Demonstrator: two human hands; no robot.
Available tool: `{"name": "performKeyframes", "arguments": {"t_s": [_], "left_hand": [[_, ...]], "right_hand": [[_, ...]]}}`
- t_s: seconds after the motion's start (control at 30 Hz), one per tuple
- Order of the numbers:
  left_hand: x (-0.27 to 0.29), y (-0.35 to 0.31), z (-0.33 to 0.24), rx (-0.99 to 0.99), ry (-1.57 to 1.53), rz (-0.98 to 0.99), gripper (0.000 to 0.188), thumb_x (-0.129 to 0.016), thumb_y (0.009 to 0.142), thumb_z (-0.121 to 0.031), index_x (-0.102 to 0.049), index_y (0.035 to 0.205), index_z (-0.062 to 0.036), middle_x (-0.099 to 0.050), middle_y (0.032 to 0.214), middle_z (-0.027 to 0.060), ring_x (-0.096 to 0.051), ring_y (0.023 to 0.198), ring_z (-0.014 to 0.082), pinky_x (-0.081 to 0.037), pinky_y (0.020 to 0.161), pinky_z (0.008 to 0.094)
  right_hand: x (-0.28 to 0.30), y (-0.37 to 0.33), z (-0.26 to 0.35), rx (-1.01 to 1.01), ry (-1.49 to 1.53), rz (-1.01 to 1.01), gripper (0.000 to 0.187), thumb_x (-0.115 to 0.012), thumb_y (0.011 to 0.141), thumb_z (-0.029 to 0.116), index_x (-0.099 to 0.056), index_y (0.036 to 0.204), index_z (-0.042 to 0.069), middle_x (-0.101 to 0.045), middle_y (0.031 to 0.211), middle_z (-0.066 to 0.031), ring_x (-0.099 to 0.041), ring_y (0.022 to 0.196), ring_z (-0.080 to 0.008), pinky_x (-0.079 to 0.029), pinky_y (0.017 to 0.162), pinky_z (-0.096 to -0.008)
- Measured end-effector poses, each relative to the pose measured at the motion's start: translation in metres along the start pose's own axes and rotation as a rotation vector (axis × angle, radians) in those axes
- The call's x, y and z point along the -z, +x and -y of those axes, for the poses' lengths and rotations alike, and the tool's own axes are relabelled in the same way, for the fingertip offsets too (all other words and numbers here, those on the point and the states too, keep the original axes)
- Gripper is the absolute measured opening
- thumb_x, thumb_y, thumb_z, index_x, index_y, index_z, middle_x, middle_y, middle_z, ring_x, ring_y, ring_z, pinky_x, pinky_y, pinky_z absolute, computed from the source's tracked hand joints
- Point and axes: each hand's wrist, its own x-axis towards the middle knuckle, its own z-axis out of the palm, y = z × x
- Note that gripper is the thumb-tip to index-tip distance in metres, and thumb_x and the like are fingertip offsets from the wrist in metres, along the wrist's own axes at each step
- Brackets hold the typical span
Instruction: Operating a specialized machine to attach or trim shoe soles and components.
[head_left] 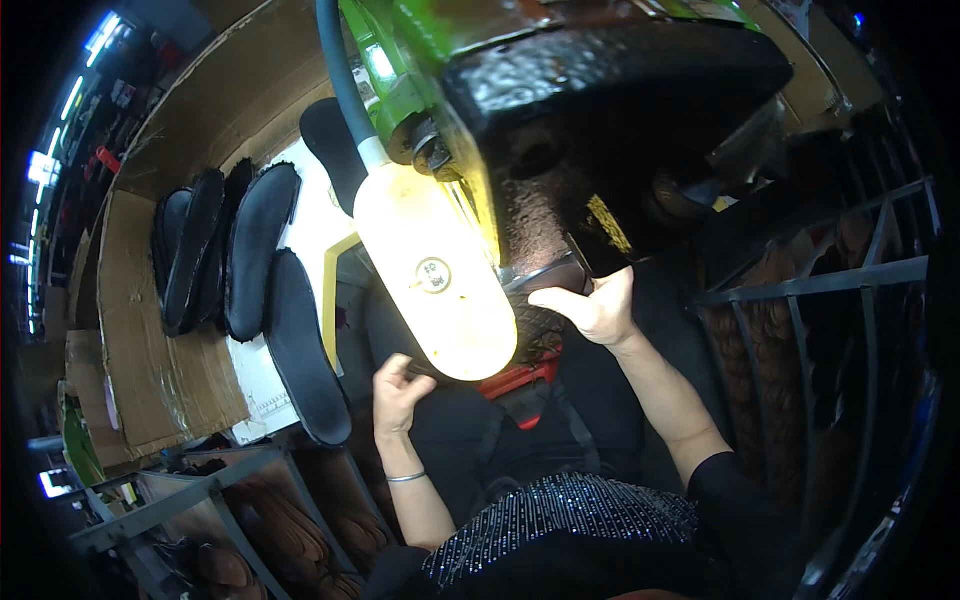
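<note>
My right hand (603, 308) is at the opening of a green and black machine (600, 80). Its thumb lies along the near edge of a dark, smooth curved piece (565, 278), and the other fingers are out of sight behind it. What kind of piece it is cannot be made out. My left hand (398, 395) is lower down, beside the bottom end of a glowing oval lamp (440, 270). Its fingers are curled in by a dark edge, partly in shadow, and whatever they may hold is hidden. The lamp covers the space between the hands.
On the left, a cardboard box (150, 330) holds several black sole-shaped pieces (262, 250) on a white sheet. A metal rack of brown pieces (280, 520) stands at lower left, another rack (830, 280) at right. A red part (522, 392) sits under the lamp.
</note>
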Motion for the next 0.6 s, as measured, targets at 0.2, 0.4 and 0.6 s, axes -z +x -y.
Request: {"name": "performKeyframes", "arguments": {"t_s": [0.2,0.4,0.6], "left_hand": [[-0.114,0.039,-0.051,-0.204,0.345,0.202,0.027,-0.073,0.075,0.001,-0.063,0.101,0.0041,-0.066,0.093,0.0069,-0.061,0.083,0.0113,-0.050,0.075,0.0250],[-0.175,0.056,-0.044,-0.500,0.368,-0.169,0.024,-0.069,0.079,0.002,-0.062,0.101,0.0052,-0.064,0.090,0.0056,-0.059,0.079,0.0100,-0.048,0.074,0.0228],[-0.186,0.046,-0.044,-0.447,0.059,-0.180,0.025,-0.068,0.080,0.002,-0.060,0.103,0.0049,-0.064,0.091,0.0057,-0.058,0.081,0.0100,-0.047,0.076,0.0221]], "right_hand": [[-0.002,-0.001,0.012,-0.113,-0.088,0.023,0.044,-0.085,0.062,0.004,-0.057,0.095,-0.001,-0.064,0.089,-0.0074,-0.062,0.083,-0.0120,-0.052,0.076,-0.0264],[0.036,-0.061,-0.021,-0.345,0.179,-0.007,0.063,-0.084,0.066,0.018,-0.053,0.117,-0.003,-0.062,0.108,-0.0086,-0.060,0.097,-0.0166,-0.047,0.088,-0.0304],[0.067,-0.173,-0.052,-0.801,0.430,-0.058,0.047,-0.074,0.068,0.007,-0.060,0.111,-0.004,-0.064,0.108,-0.0104,-0.060,0.098,-0.0177,-0.045,0.091,-0.0312]]}}
